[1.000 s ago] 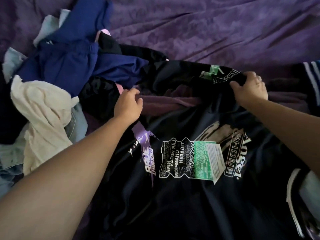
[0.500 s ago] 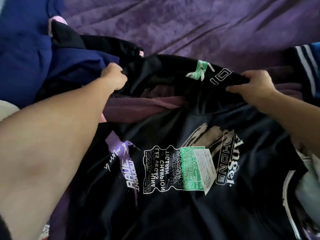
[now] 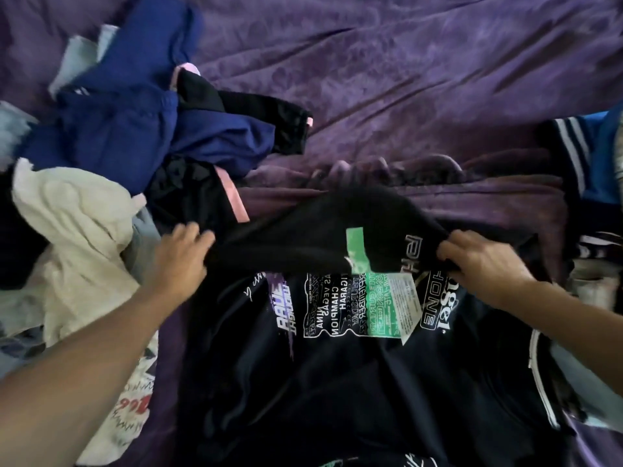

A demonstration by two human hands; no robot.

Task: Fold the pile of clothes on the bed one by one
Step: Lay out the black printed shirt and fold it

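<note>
Black printed shirt (image 3: 337, 382) lies print-up on the purple bedspread (image 3: 404, 79), in the near middle of the head view, just right of the pile (image 3: 111, 146) of blue, cream and black garments. Its far edge (image 3: 303, 237) is lifted and turned over toward the person, covering the top of the print. The left hand (image 3: 183, 254) grips the left end of that turned edge with fingers curled over the cloth, though blur softens the detail. The right hand (image 3: 482, 261) pinches the right end between thumb and fingers.

The step in hand looks like the first crosswise fold. To do it well, both hands should travel level so the turned edge lands parallel with the near hem. The cloth should be held taut between them so the middle does not sag, then smoothed flat before the sides are brought in
</note>
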